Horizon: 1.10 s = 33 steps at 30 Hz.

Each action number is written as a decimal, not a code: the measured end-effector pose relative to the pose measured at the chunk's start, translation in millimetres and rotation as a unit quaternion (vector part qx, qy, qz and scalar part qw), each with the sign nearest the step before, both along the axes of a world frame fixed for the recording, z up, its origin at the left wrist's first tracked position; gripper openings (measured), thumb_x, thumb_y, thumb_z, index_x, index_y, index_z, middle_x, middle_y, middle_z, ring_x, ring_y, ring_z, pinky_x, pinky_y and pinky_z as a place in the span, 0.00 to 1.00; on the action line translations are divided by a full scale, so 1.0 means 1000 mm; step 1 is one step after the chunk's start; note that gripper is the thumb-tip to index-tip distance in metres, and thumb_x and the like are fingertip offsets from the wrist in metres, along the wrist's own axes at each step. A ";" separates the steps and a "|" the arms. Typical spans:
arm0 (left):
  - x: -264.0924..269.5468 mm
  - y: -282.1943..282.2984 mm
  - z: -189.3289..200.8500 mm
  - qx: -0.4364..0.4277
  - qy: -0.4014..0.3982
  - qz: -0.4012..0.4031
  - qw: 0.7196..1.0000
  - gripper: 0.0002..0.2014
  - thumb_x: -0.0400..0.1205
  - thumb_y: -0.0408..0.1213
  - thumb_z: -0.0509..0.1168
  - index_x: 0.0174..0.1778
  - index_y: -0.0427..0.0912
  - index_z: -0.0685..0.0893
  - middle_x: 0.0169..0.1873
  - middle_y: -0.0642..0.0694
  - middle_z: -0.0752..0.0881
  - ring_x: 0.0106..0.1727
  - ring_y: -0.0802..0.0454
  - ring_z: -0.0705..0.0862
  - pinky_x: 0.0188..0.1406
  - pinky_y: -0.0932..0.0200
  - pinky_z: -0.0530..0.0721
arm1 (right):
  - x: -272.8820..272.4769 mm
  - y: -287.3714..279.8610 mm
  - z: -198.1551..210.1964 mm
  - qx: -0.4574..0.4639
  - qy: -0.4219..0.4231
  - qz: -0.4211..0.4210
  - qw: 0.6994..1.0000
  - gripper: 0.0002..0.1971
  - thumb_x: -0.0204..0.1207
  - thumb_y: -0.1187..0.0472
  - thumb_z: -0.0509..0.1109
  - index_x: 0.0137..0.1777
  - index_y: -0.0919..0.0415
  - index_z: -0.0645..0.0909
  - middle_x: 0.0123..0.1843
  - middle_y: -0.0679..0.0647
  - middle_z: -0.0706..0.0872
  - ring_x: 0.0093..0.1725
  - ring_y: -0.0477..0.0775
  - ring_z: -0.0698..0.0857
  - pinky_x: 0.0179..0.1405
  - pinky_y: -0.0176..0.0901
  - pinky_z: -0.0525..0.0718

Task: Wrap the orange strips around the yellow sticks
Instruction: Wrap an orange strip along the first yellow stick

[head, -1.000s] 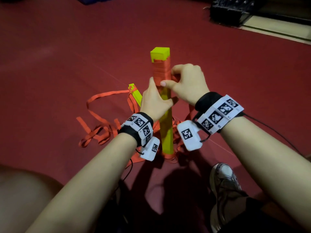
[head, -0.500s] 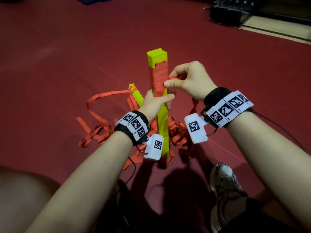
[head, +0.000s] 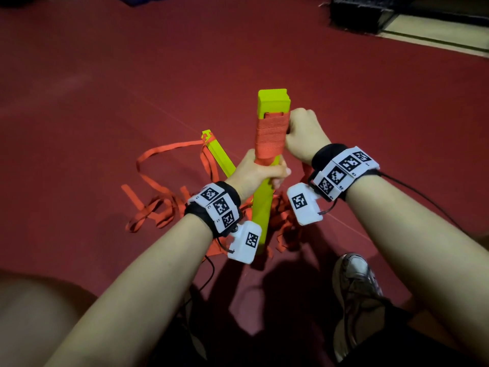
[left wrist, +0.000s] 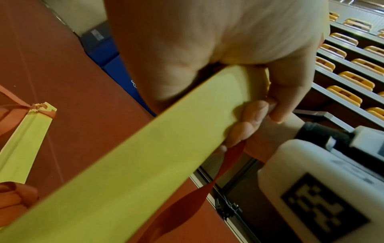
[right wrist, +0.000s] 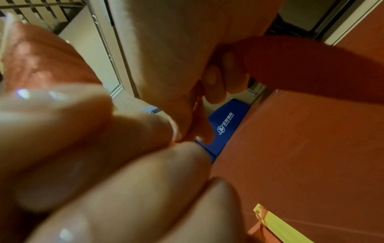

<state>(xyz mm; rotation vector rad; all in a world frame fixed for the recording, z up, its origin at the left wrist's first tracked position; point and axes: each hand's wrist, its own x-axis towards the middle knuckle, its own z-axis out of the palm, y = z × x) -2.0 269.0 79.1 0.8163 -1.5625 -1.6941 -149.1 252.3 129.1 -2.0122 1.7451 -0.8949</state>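
A yellow stick (head: 262, 207) stands upright on the red floor, its upper part bound in orange strip (head: 270, 136). My left hand (head: 258, 173) grips the stick just below the wrapping; in the left wrist view the fingers (left wrist: 249, 118) curl round the yellow stick (left wrist: 145, 156). My right hand (head: 304, 133) is curled at the right side of the wrapping and holds the orange strip (right wrist: 301, 65), whose loose end hangs down (left wrist: 226, 162). A second yellow stick (head: 218, 154) lies on the floor behind, tied to loose orange strip (head: 158, 205).
Loose orange strip lies in heaps round the stick's foot (head: 283, 223). A shoe (head: 354, 295) is on the floor at lower right. A black crate (head: 362, 11) stands at the far right and a blue mat (right wrist: 226, 125) at the far edge.
The stick has turned and risen toward me. My right hand moved from the front of the wrapping to its right side, carrying the strip round. My left hand slid down a little.
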 end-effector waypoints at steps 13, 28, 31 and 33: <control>0.010 -0.032 0.004 -0.027 -0.134 0.357 0.924 0.11 0.72 0.45 0.75 0.28 0.46 0.84 0.24 0.52 0.83 0.29 0.51 0.78 0.32 0.56 0.76 | 0.029 0.006 0.024 -0.014 0.115 0.030 0.993 0.10 0.73 0.50 0.67 0.46 0.52 0.87 0.42 0.59 0.89 0.49 0.69 0.86 0.50 0.55 0.85; 0.012 -0.019 0.002 -0.041 -0.152 0.183 0.970 0.28 0.62 0.50 0.76 0.54 0.46 0.73 0.45 0.50 0.82 0.49 0.51 0.83 0.50 0.50 0.81 | 0.021 0.002 0.004 -0.003 0.038 -0.022 0.999 0.23 0.69 0.35 0.69 0.41 0.58 0.86 0.32 0.55 0.85 0.39 0.65 0.84 0.41 0.56 0.84; 0.026 -0.025 0.008 0.001 -0.071 0.128 0.989 0.10 0.76 0.36 0.73 0.50 0.43 0.82 0.37 0.53 0.85 0.41 0.58 0.85 0.44 0.63 0.81 | 0.002 -0.001 0.005 0.006 -0.006 -0.023 1.000 0.24 0.69 0.37 0.74 0.34 0.60 0.84 0.29 0.56 0.86 0.33 0.56 0.82 0.40 0.54 0.82; 0.035 -0.029 0.007 -0.046 -0.096 0.131 0.986 0.05 0.84 0.27 0.69 0.53 0.40 0.85 0.41 0.49 0.90 0.42 0.61 0.87 0.45 0.68 0.83 | -0.003 0.000 0.006 0.006 -0.034 -0.026 0.999 0.22 0.70 0.43 0.80 0.31 0.62 0.83 0.27 0.57 0.85 0.30 0.53 0.77 0.38 0.50 0.78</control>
